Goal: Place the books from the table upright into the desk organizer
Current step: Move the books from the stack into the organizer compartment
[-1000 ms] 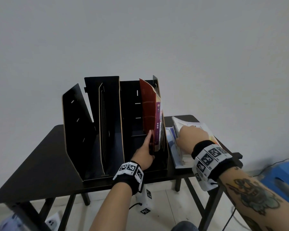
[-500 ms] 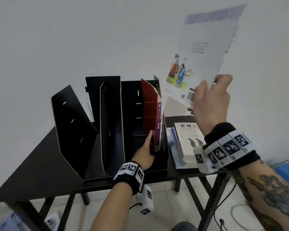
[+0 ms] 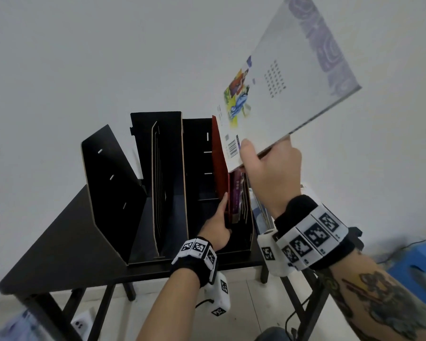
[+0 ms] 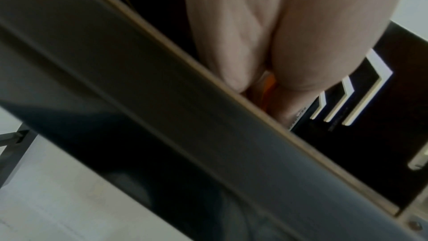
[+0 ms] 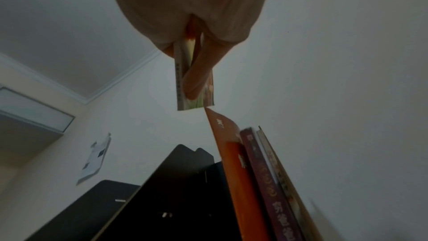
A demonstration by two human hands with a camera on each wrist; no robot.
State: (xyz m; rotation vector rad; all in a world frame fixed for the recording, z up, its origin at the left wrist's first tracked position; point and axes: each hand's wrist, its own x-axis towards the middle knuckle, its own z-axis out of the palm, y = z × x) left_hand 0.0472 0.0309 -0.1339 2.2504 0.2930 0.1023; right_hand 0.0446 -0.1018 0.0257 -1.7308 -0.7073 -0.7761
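The right hand [image 3: 271, 178] pinches the lower corner of a thin white paperback book [image 3: 288, 77], thumb on the back cover beside the barcode, holding it tilted in the air above the organizer; its cover shows a small colourful figure drawing and a pale purple patterned band along the far edge. The left hand [image 3: 217, 232] reaches into the rightmost compartment of the black slotted desk organizer [image 3: 158, 183], fingers extended flat against the upright red-covered book [image 3: 220, 168], which leans with a purple book [image 3: 237, 195]. More books lie on the black table [image 3: 59, 242] just beyond.
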